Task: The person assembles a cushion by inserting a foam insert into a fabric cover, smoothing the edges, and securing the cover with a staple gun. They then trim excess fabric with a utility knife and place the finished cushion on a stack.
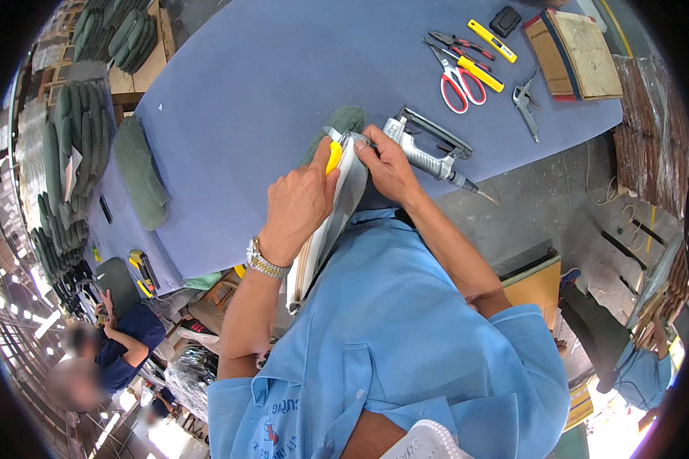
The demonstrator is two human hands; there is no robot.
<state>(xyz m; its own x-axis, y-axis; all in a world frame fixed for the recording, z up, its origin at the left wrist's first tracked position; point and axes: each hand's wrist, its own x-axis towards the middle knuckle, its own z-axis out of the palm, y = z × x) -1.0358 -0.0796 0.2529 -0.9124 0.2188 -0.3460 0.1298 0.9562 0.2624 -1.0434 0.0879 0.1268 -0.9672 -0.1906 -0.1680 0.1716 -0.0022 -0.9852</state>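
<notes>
A long, narrow upholstered pad (325, 222) stands tilted on its edge against my body, with its far end over the table. Dark green fabric (350, 117) shows at that end, and whitish-grey lining runs along the near part. My left hand (295, 203), with a metal watch at the wrist, is closed round a yellow-handled tool (334, 157); its working tip is hidden at the pad's end. Thumb and fingers of my right hand (389, 164) pinch the cover at the same end. Right beside that hand lies a silver pneumatic staple gun (425, 145).
On the blue-grey table (245, 84) are red-handled scissors (463, 86), pliers (463, 46), a yellow cutter (491, 40), an air blow gun (525, 105) and a wooden box (578, 57). A green pad (140, 172) lies left, near stacked pads (76, 138). Other people work at both sides.
</notes>
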